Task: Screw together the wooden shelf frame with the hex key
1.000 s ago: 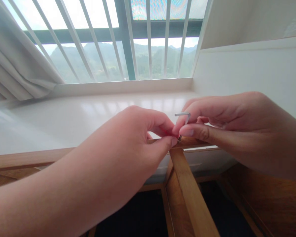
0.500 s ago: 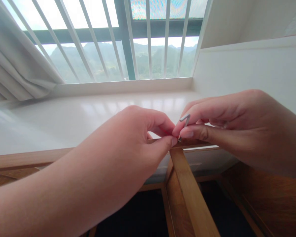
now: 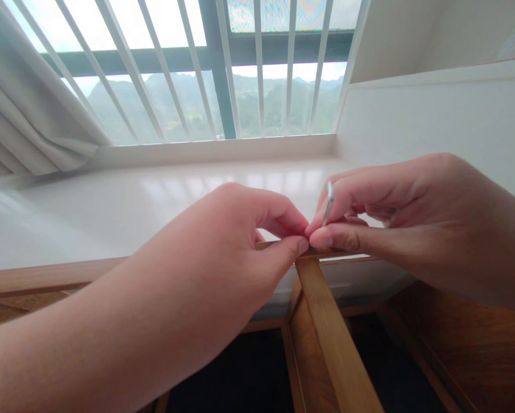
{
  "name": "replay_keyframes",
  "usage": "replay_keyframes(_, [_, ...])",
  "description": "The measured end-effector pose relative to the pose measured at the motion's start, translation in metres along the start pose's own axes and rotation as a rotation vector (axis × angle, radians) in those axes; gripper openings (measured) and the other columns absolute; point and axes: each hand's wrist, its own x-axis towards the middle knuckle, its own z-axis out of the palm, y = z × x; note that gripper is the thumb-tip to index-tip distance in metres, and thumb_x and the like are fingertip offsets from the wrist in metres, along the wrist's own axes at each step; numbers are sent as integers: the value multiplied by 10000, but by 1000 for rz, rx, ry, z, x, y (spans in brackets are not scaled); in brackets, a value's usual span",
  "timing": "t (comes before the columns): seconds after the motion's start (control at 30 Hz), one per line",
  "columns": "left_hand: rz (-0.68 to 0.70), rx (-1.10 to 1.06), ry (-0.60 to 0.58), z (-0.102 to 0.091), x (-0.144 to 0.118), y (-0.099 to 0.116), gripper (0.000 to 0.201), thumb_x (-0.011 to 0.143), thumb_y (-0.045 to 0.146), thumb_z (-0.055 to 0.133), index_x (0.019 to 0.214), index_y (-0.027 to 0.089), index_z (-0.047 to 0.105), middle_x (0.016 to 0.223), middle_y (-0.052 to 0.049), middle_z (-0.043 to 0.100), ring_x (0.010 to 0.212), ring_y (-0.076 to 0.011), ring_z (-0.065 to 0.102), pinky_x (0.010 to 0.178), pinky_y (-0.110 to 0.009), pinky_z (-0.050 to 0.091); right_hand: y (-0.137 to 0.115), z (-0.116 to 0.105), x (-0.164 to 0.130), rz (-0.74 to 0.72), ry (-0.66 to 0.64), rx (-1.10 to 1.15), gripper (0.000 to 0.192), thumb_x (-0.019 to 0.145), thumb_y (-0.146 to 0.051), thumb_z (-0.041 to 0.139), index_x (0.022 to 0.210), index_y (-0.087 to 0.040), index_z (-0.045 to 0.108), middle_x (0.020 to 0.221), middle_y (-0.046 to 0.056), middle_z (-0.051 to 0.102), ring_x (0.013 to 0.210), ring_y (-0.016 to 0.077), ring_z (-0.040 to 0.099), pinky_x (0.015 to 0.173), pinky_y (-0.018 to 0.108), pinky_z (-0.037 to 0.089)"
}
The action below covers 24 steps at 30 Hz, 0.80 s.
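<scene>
A thin, bent metal hex key (image 3: 328, 205) rises from between the thumb and fingers of my right hand (image 3: 395, 212), which is closed on it. Its lower end is hidden by the fingertips. My left hand (image 3: 244, 241) is closed too, thumb and index finger pinched over the top of a wooden rail (image 3: 89, 269). What those fingertips hold is covered. Both hands' fingertips meet just above the place where a wooden crosspiece (image 3: 326, 327) joins the rail.
Beyond the rail lies a glossy white sill (image 3: 89, 218) under a barred window (image 3: 214, 103). A grey curtain (image 3: 34, 115) hangs on the left. A white wall panel (image 3: 438, 120) stands to the right. Dark openings (image 3: 235, 373) and a wooden panel (image 3: 476, 344) are below.
The hex key has turned in my right fingers, so its bent end points a different way. A small metal piece seen earlier at the fingertips is now covered. My left hand barely moved.
</scene>
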Motion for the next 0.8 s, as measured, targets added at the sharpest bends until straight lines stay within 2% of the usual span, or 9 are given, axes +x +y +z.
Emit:
replay_keyframes(0.47, [7,-26,-3,1,-1,-2,236,816,397,688,644,240,729,639,23,728,561,-156,650,483,-235,472,2,0,0,-2,-1,9,322,869,-491,787,709,-215,742,616,-18,609,562,118,517,512,283,359])
replay_keyframes(0.67, [24,-49,-10,1,-1,-2,211,823,333,665,645,249,740,644,33,729,565,-144,642,493,-229,477,4,1,-2,-48,-3,24,185,890,-411,787,793,-254,772,675,-36,638,613,105,544,534,264,394])
replay_keyframes(0.8, [-19,-3,21,0,-4,-7,196,862,316,645,726,278,782,637,27,723,562,-154,644,490,-241,481,4,0,-3,-41,-8,23,195,886,-445,783,829,-259,799,725,-7,684,645,136,580,549,289,418])
